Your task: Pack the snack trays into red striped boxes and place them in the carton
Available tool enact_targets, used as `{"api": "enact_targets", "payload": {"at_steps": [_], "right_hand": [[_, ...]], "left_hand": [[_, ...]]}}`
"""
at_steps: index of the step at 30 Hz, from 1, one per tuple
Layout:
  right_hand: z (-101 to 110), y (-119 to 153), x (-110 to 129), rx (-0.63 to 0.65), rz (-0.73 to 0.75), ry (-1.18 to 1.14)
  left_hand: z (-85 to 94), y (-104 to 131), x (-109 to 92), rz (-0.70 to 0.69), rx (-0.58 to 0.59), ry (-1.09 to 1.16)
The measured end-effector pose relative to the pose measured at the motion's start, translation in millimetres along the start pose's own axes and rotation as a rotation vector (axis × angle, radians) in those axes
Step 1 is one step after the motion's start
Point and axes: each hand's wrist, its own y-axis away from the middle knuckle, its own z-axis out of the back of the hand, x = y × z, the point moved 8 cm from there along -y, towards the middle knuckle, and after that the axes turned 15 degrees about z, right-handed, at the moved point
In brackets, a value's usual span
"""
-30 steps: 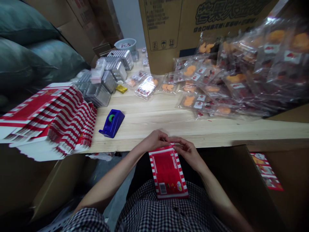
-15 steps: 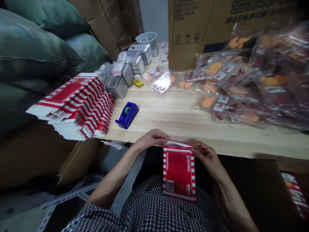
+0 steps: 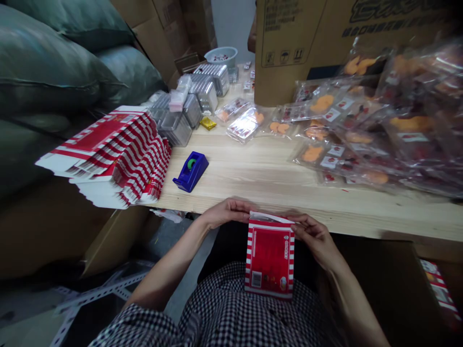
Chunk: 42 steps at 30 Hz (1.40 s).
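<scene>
A red box with white-striped sides (image 3: 270, 258) hangs just off the table's front edge, its top end partly open with something clear showing inside. My left hand (image 3: 231, 212) pinches the box's upper left corner. At the upper right corner, my right hand (image 3: 313, 233) grips it between thumb and fingers. Beyond my left hand, a blue tape dispenser (image 3: 191, 172) with a green core rests on the wooden table (image 3: 242, 173). Many flattened red-and-white boxes (image 3: 115, 154) are stacked at the table's left end.
Clear bags with orange pieces (image 3: 361, 140) pile up on the right before a large carton (image 3: 289, 53). Clear plastic cases (image 3: 175, 127), a yellow packet (image 3: 208, 123) and a pale bowl (image 3: 221, 57) stand further back. Part of another person's hand (image 3: 252, 38) shows beside the carton.
The box and both hands have shifted slightly to the right in view, with the box's top still partly open. Part of another person's hand has appeared beside the large carton.
</scene>
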Motion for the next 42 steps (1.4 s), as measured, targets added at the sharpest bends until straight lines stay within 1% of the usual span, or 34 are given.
{"api": "enact_targets", "payload": {"at_steps": [4,6,9,12,15,17,19,25,29,33,38,42], "right_hand": [[-1.4,0.2,3.0,0.003,0.01,0.016],[-2.8,0.6,6.3,0.006,0.022,0.038],[-5.7,2.1,9.1,0.032,0.013,0.046],[-7.8,3.0,11.4,0.071,-0.002,0.062],[-7.3,1.0,17.6,0.088,0.031,0.13],[-8.1,-0.9,20.5,0.101,0.047,0.156],[-9.4,-2.5,21.1,0.11,0.051,0.158],[-8.5,-3.1,15.6,0.107,0.043,0.162],[-6.6,-2.6,15.7,0.102,0.046,0.166],[-7.8,-3.4,17.9,0.106,0.042,0.158],[-11.6,-3.3,16.7,0.115,0.031,0.154],[-16.3,-3.7,17.1,0.128,0.045,0.124]], "left_hand": [[-2.8,-2.1,8.0,0.039,-0.04,0.142],[-7.4,-2.6,8.6,0.061,-0.058,0.161],[-14.6,-0.2,3.1,0.055,-0.056,0.103],[-17.1,7.3,-8.9,-0.007,-0.039,-0.014],[-18.7,15.1,-17.1,-0.024,0.007,-0.144],[-18.4,17.1,-19.4,-0.012,0.023,-0.177],[-16.5,15.5,-20.2,-0.008,0.001,-0.19],[-12.3,6.5,-19.1,-0.035,-0.125,-0.271],[-11.9,6.8,-18.2,-0.034,-0.15,-0.264],[-12.3,8.9,-18.1,-0.068,-0.196,-0.276],[-14.4,10.7,-16.5,-0.085,-0.228,-0.277],[-13.1,8.3,-18.2,-0.069,-0.247,-0.295]]}}
